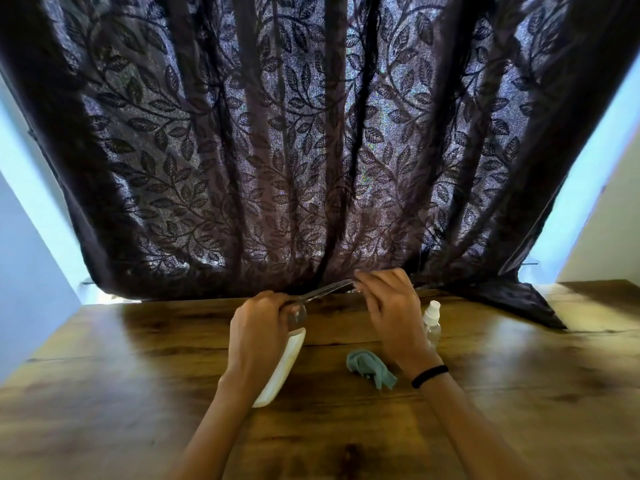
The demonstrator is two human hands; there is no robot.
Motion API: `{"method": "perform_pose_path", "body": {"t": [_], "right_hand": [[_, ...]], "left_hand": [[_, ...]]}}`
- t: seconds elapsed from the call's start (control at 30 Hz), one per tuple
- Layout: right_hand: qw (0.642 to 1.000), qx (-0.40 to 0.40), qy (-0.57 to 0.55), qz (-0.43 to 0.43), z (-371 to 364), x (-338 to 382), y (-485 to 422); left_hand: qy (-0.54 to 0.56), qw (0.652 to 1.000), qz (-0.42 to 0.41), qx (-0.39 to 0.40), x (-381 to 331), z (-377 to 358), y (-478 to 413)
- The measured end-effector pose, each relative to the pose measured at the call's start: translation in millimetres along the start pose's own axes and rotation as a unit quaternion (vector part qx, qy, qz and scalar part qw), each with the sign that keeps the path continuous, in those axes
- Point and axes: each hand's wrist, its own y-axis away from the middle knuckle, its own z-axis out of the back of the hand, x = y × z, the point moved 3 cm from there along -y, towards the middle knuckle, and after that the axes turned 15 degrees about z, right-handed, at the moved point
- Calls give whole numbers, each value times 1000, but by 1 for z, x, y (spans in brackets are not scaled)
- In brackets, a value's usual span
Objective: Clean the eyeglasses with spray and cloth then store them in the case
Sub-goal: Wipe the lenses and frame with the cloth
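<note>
Eyeglasses (pixel 320 292) held above the table (pixel 138 358), eleven o'clock from the cloth (pixel 370 370); left hand (pixel 258 327) grips the lens end, right hand (pixel 388 306) pinches a temple arm. Light, thin, likely fragile, I'd say; best held by the frame, off the smeary lenses; case (pixel 282 368) waits at the cloth's nine o'clock.

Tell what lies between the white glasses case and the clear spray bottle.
In the head view, a crumpled teal cloth lies on the wooden table between the white case and clear spray bottle; the right hand, holding the thin-framed eyeglasses, hangs above.
</note>
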Motion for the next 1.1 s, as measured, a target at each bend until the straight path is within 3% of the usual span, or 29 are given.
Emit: {"method": "perform_pose_path", "body": {"t": [0.13, 0.23, 0.3, 0.4, 0.53, 0.67, 0.8, 0.9, 0.97, 1.1], "right_hand": [[994, -101, -30, 17, 1, 8, 10], [992, -104, -70, -15, -6, 6, 25], [995, -46, -85, -36, -15, 2, 38], [990, 102, -77, -54, -35, -7, 61], [947, 284, -103, -111, -58, -12, 89], [921, 347, -79, -160, -67, -18, 107], [924, 308, -104, -199, -64, -20, 97], [932, 170, -204, -247, -48, -5, 63], [934, 53, -270, -229, -33, 11, 33], [944, -30, -278, -175, -22, 40, -10]], "left_hand": [[70, 997, 11, -19, 9, 2, -3], [112, 992, 37, -46, 19, 2, -3], [137, 988, 51, -48, 26, 0, -2], [201, 976, 75, -34, 35, -4, 0], [282, 951, 126, -22, 41, -9, 3], [312, 943, 112, -28, 42, -7, 6], [344, 932, 110, -33, 43, -5, 9], [340, 935, 93, -45, 40, -6, 10], [337, 936, 89, -51, 37, -9, 10], [336, 937, 83, -56, 28, -17, 13]]}}
